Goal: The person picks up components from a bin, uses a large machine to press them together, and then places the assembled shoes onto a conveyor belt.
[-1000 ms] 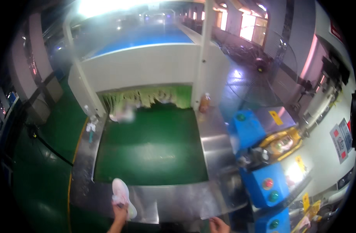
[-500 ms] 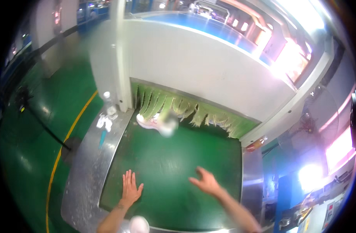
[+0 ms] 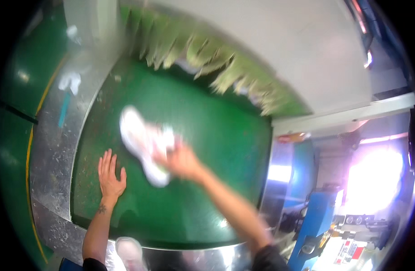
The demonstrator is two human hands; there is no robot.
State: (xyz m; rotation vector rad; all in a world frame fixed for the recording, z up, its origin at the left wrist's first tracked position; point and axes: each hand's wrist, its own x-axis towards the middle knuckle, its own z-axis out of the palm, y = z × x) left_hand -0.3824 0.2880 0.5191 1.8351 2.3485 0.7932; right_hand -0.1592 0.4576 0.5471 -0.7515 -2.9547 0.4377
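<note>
A white and pale pink sneaker [image 3: 136, 135], blurred by motion, is over the green belt [image 3: 207, 126] in the middle of the view. My right hand [image 3: 182, 161] reaches across and grips it near the opening; its fingers are smeared but closed on the shoe. Flat on the left part of the belt rests my left hand [image 3: 111, 175], fingers stretched out, holding nothing. A pale, rounded shoe-like piece [image 3: 129, 251] shows at the near edge, beside my left forearm; its lower part is cut off.
A torn green strip curtain [image 3: 203, 58] hangs across the machine opening at the far side, with pale shapes partly hidden behind it. On the metal ledge [image 3: 54, 158] at left lie a blue-green tool [image 3: 63, 109] and crumpled white scraps [image 3: 70, 82]. Blue equipment [image 3: 313, 217] stands at right.
The sneaker has come away from the curtain toward me, and my right hand, empty before, now grips it. My left hand stays spread on the belt. The view has tilted downward.
</note>
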